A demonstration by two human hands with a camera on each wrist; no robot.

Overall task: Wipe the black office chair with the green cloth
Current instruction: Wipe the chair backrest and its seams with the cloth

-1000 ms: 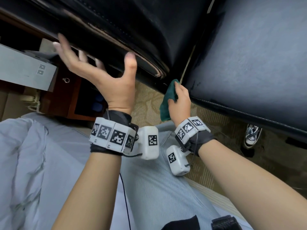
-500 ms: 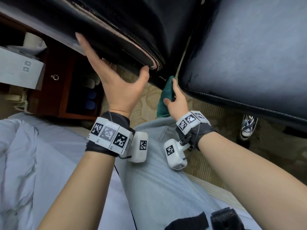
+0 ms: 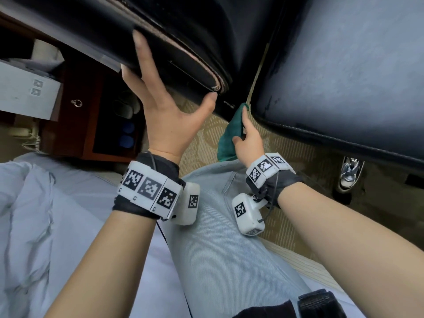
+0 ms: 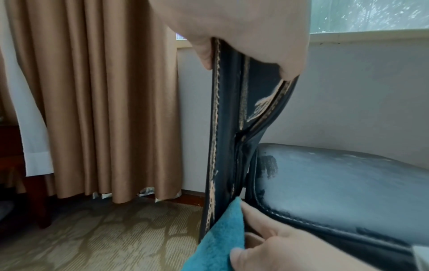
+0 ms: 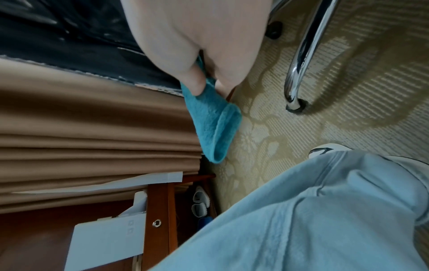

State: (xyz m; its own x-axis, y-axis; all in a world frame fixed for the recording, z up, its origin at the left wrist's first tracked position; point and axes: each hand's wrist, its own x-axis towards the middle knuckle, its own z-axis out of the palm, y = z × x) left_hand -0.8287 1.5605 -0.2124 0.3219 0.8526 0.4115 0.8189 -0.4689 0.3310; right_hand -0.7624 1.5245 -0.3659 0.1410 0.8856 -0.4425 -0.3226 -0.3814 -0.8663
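The black office chair shows its worn backrest (image 3: 183,31) and its seat (image 3: 344,65), with a narrow gap between them. My left hand (image 3: 158,95) holds the backrest's side edge near its lower corner, fingers behind it and thumb on the front; the left wrist view shows the edge (image 4: 230,128) caught between thumb and fingers. My right hand (image 3: 246,131) pinches the green cloth (image 3: 229,134) and pushes its tip with the index finger into the gap beside the seat's edge (image 4: 336,183). The rest of the cloth (image 5: 213,124) hangs below the hand.
A wooden nightstand (image 3: 75,111) with a white box (image 3: 25,92) on it stands at the left. A chrome chair leg (image 3: 350,173) rests on the patterned carpet at the right. Brown curtains (image 4: 104,91) hang behind the chair. My leg in light trousers (image 3: 218,237) is below the hands.
My left hand has slid right along the backrest edge and taken hold near its lower corner. My right hand has pushed the cloth's tip further up into the gap.
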